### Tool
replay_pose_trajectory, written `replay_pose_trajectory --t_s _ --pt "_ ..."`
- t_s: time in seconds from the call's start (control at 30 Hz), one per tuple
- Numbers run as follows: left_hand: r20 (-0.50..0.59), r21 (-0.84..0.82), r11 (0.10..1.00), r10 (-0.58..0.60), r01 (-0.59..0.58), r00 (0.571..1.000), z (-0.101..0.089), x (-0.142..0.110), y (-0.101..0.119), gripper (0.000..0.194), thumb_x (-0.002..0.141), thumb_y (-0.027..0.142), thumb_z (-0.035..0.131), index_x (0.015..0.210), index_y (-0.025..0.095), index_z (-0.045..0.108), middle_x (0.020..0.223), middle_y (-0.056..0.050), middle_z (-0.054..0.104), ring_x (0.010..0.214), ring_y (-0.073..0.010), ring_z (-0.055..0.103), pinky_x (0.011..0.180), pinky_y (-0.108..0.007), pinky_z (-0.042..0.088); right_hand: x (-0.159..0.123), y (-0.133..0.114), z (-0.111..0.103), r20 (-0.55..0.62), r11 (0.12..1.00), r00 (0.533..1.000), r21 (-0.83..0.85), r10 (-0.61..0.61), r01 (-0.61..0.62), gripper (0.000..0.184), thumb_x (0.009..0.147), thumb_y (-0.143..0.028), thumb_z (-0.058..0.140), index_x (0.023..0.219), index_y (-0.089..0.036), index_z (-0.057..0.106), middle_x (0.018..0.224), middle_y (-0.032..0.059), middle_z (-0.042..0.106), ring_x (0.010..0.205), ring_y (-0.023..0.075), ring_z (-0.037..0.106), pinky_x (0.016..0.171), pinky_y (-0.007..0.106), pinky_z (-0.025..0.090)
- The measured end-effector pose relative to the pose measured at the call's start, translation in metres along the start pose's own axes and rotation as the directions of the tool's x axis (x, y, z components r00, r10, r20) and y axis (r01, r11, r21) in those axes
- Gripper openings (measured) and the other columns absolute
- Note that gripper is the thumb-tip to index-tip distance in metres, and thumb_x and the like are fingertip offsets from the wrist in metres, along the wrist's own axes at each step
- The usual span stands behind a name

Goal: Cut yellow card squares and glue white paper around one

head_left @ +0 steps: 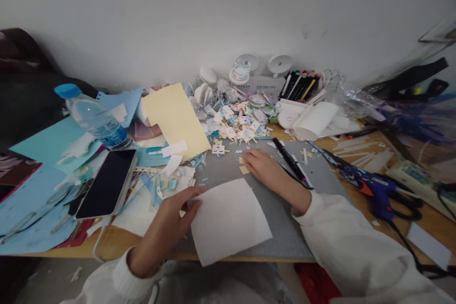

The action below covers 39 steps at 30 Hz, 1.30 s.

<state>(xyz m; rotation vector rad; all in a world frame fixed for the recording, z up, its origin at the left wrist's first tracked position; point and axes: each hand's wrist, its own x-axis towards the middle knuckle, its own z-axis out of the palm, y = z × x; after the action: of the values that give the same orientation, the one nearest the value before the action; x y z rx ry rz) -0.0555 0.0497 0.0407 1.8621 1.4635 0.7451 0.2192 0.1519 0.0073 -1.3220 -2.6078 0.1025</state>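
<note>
A white paper sheet [228, 218] lies on a grey cutting mat [285, 218] at the table's front edge. My left hand [174, 213] grips the sheet's left edge, fingers curled over it. My right hand [261, 164] rests on the mat beyond the sheet, fingers closed over a small beige paper scrap [244, 169]. A black pen [290, 161] lies just to the right of that hand. Both arms wear white sleeves.
A phone [107, 183] lies left on blue paper. A water bottle [94, 118] stands behind it, beside a yellow sheet [176, 121]. A heap of small paper cut-outs [238, 126] fills the back. A blue glue gun [374, 190] and markers [301, 85] are right.
</note>
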Motion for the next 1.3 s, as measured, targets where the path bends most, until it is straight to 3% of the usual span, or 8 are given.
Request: replay_pose_trajectory --t_s 0.2,0.37,0.47,0.57,0.67,0.83,1.03,1.3 --pt "0.161 0.039 0.992 0.114 -0.121 0.98 0.017 0.0 0.002 0.028 0.091 0.018 0.047 0.11 0.026 0.065 0.104 -0.001 0.075 0.093 -0.0166 0.07 0.084 -0.027 0.054 0.014 0.009 0.0 0.047 0.986 0.992 0.111 0.119 -0.124 0.007 0.093 -0.015 0.055 0.09 -0.013 0.06 0.092 0.0048 0.06 0.092 0.0187 0.056 0.085 0.035 0.046" --pt "0.169 -0.024 0.994 0.108 -0.105 0.98 0.03 0.009 0.014 0.031 0.089 0.016 0.048 0.113 0.025 0.064 0.109 -0.001 0.074 0.099 -0.0173 0.069 0.088 -0.028 0.053 0.026 0.015 0.001 0.104 0.94 0.966 0.228 0.236 -0.254 0.014 0.091 -0.024 0.062 0.083 -0.013 0.059 0.078 -0.001 0.058 0.072 0.0129 0.057 0.071 0.03 0.049" --pt "0.129 -0.036 0.998 0.055 -0.051 0.99 0.033 0.017 0.015 0.032 0.087 0.017 0.05 0.116 0.022 0.063 0.111 -0.004 0.072 0.092 -0.0188 0.069 0.084 -0.031 0.054 0.028 0.01 -0.009 0.08 0.913 0.963 0.307 0.259 -0.271 0.012 0.084 -0.015 0.067 0.075 -0.014 0.058 0.076 0.0001 0.057 0.078 0.0153 0.056 0.075 0.031 0.047" --pt "0.105 -0.053 0.999 0.005 0.0 0.994 0.034 0.022 0.011 0.035 0.087 0.02 0.053 0.121 0.021 0.06 0.105 -0.005 0.072 0.076 -0.0164 0.067 0.074 -0.03 0.056 0.02 -0.003 -0.029 0.025 0.874 0.967 0.421 0.255 -0.241 0.011 0.083 -0.011 0.065 0.077 -0.016 0.057 0.082 0.0027 0.06 0.084 0.0168 0.056 0.078 0.03 0.045" --pt "0.11 -0.184 0.979 -0.067 0.086 0.992 0.035 0.025 0.008 0.034 0.086 0.022 0.055 0.12 0.021 0.059 0.097 -0.004 0.069 0.075 -0.0147 0.067 0.071 -0.027 0.056 0.002 -0.022 -0.044 0.038 0.797 0.98 0.577 0.195 -0.181 0.008 0.093 -0.024 0.057 0.087 -0.018 0.057 0.082 0.0007 0.061 0.076 0.0132 0.058 0.069 0.025 0.046" --pt "0.127 -0.405 0.896 -0.144 0.184 0.981 0.04 0.023 0.012 0.03 0.084 0.025 0.06 0.114 0.021 0.06 0.089 -0.002 0.07 0.079 -0.0147 0.068 0.069 -0.024 0.055 -0.021 -0.051 -0.031 0.038 0.543 0.999 0.839 -0.01 -0.027 0.008 0.085 -0.024 0.069 0.081 -0.019 0.064 0.107 0.0046 0.062 0.103 0.0166 0.057 0.092 0.029 0.042" --pt "0.107 -0.532 0.82 -0.18 0.209 0.978 0.044 0.02 0.025 0.025 0.083 0.027 0.064 0.106 0.019 0.062 0.084 -0.002 0.071 0.078 -0.015 0.069 0.067 -0.024 0.057 -0.025 -0.061 -0.009 0.072 0.492 0.997 0.868 0.006 -0.066 0.009 0.086 -0.023 0.066 0.081 -0.019 0.059 0.081 -0.0008 0.061 0.079 0.0132 0.056 0.074 0.025 0.041" --pt "0.054 -0.553 0.792 -0.276 0.259 0.96 0.049 0.016 0.03 0.017 0.078 0.024 0.071 0.092 0.018 0.065 0.075 0.001 0.07 0.068 -0.012 0.068 0.059 -0.018 0.056 -0.032 -0.056 -0.014 0.191 0.443 0.981 0.877 0.031 -0.185 0.02 0.084 -0.028 0.068 0.099 -0.02 0.057 0.089 -0.0011 0.062 0.082 0.0134 0.057 0.072 0.024 0.043"
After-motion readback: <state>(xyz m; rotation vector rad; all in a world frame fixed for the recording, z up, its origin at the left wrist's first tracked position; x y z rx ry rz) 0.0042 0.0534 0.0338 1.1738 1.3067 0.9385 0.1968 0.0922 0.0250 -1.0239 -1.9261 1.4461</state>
